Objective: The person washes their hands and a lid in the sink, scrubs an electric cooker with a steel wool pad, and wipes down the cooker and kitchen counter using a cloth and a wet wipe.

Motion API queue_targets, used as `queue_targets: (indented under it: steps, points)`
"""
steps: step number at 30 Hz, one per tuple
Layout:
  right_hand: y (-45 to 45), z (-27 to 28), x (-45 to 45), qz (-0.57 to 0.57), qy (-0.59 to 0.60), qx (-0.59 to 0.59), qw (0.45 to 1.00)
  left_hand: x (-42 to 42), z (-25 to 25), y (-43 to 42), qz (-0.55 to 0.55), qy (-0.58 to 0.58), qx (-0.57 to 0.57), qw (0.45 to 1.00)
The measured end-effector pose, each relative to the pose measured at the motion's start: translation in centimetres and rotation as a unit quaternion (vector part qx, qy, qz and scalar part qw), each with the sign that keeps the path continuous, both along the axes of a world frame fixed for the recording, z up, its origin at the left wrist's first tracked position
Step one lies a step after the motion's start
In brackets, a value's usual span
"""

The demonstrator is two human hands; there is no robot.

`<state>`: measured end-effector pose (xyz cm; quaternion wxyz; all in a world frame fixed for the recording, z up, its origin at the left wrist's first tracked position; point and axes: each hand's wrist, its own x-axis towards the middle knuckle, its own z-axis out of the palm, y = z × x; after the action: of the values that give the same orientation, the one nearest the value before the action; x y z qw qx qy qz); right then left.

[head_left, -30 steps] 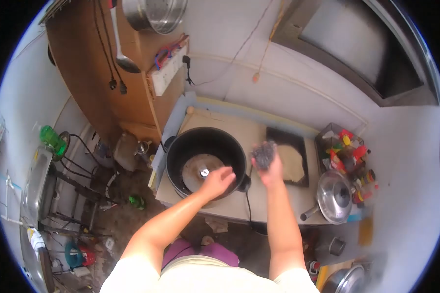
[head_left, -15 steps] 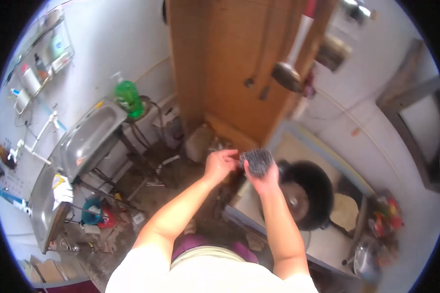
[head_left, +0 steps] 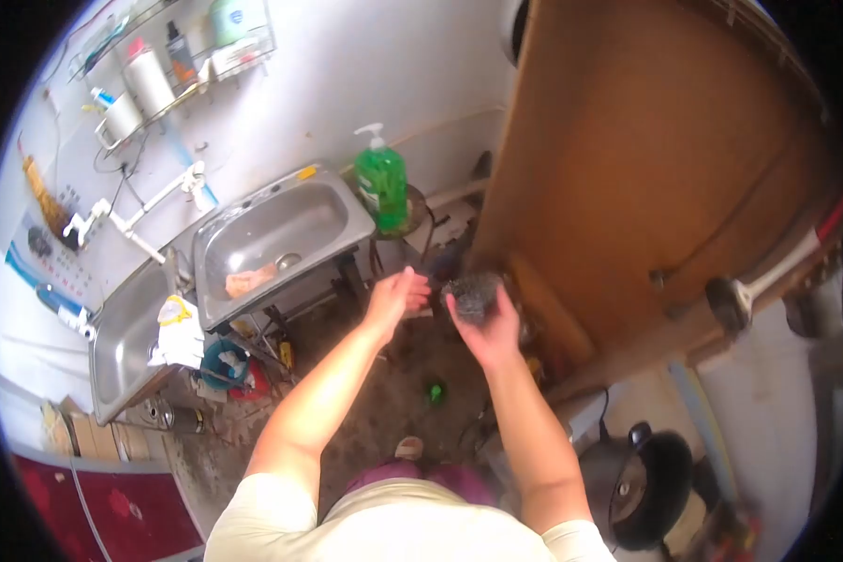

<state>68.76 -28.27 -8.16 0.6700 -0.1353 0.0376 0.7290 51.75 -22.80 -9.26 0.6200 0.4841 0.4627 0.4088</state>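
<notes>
My right hand [head_left: 490,330] grips a dark grey steel wool scrubber [head_left: 472,296], with the fingers and thumb around its sides. Beside it, to the left, my left hand [head_left: 398,302] is held up with its fingers stretched out and nothing in them. A gap separates the left hand from the scrubber. Both hands are above the floor, near the right end of a stainless steel sink [head_left: 332,229]. A green pump bottle [head_left: 381,187] stands beyond the sink's right corner.
A second sink basin [head_left: 112,361] with a white cloth [head_left: 180,339] on its edge lies left. A tall wooden panel [head_left: 646,159] stands right, with a ladle [head_left: 740,295] hanging by it. A black wok [head_left: 660,487] is at lower right. A small green object [head_left: 436,391] lies on the floor.
My view has turned left, so the sinks sit nearer the middle and the wok has slid to the lower right. The scrubber stays in my right hand; my left hand is farther from it.
</notes>
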Motion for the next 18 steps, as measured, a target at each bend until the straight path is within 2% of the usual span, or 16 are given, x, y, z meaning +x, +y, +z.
queue_targets:
  steps: [3,4,5,6,7,8,10,11,15,18]
  points:
    - [3.8,-0.8,-3.2,-0.015,-0.213,0.067,0.975,-0.6,1.2,0.1,-0.040,-0.117,-0.066,0.990]
    - [4.7,-0.3,-4.7,-0.030,-0.315,0.047,0.947,-0.5,2.1,0.3,-0.036,-0.150,-0.067,0.986]
    - [5.9,-0.7,-5.9,-0.028,-0.435,0.085,0.896,-0.5,3.0,0.5,-0.033,-0.182,-0.070,0.980]
    - [6.8,-0.8,-6.9,-0.002,-0.464,0.113,0.879,-0.8,3.8,1.1,-0.042,-0.218,-0.067,0.973]
    - [7.8,-0.7,-7.8,0.023,-0.493,0.140,0.858,-1.5,3.8,2.3,-0.004,-0.214,-0.066,0.975]
    - [8.9,-0.3,-8.7,0.022,-0.438,0.162,0.884,-2.1,3.9,3.8,0.032,-0.211,-0.065,0.975]
    - [11.7,1.9,-8.9,0.036,-0.540,0.191,0.819,-4.1,3.1,8.2,0.100,-0.236,-0.084,0.963]
    - [13.4,3.4,-9.0,0.040,-0.587,0.204,0.782,-5.4,2.6,10.6,0.099,-0.269,-0.108,0.952]
    - [23.0,6.9,-10.0,-0.069,-0.673,0.140,0.723,-8.7,1.6,20.4,0.144,-0.343,-0.113,0.922]
    - [31.0,8.1,-12.0,-0.111,-0.746,0.130,0.644,-10.1,1.6,26.2,0.183,-0.366,-0.125,0.904]
